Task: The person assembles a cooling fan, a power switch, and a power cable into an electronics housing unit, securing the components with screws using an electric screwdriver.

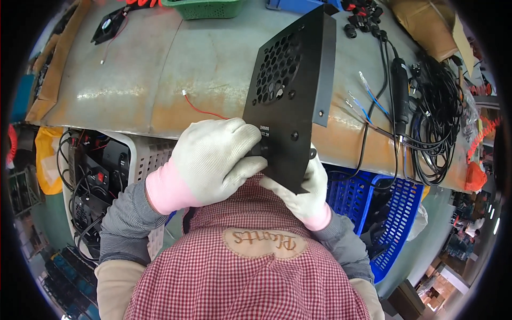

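A black sheet-metal panel [298, 114] with bent edges and a honeycomb vent stands tilted in front of me, above the table's near edge. My right hand [308, 194], in a white glove with a pink cuff, grips its lower end; some of the fingers are hidden behind the metal. My left hand [213, 154], gloved alike, is closed at the panel's lower left. Its thumb and forefinger pinch a small black part against the panel, mostly covered by the glove. A thin red wire [205, 112] with a white connector runs out on the table beside my left hand.
A black fan [109, 24] lies at the far left of the metal table [133, 80]. Black cables [434, 128] and a black power screwdriver [399, 93] are on the right. Below the edge stand a white basket [152, 154] of black units and blue baskets [397, 226].
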`<state>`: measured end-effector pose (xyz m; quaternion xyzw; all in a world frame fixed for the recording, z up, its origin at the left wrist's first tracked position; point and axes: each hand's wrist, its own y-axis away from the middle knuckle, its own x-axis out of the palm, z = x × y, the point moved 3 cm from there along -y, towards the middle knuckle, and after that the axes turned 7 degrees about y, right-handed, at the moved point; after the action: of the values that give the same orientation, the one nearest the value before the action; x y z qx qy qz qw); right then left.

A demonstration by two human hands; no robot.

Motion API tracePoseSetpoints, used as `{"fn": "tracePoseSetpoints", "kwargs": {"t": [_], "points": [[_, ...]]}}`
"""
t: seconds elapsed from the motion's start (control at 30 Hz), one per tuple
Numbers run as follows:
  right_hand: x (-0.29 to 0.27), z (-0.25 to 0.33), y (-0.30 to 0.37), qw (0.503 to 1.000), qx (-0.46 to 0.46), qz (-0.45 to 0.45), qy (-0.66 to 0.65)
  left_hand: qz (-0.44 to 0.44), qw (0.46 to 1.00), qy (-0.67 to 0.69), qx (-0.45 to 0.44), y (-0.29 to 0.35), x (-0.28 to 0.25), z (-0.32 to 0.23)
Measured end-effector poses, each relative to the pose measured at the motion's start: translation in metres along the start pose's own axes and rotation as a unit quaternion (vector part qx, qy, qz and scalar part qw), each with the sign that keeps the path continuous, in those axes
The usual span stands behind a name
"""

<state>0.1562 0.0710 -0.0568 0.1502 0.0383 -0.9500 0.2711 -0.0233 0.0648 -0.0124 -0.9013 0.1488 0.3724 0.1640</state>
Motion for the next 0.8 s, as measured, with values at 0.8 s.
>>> {"fn": "tracePoseSetpoints", "kwargs": {"t": [0.8], "points": [[0.013,-0.02,-0.003,0.995,-0.038,-0.036,-0.09,-0.084,0.981,0.102,-0.145,0.019,0.011,0.003]]}}
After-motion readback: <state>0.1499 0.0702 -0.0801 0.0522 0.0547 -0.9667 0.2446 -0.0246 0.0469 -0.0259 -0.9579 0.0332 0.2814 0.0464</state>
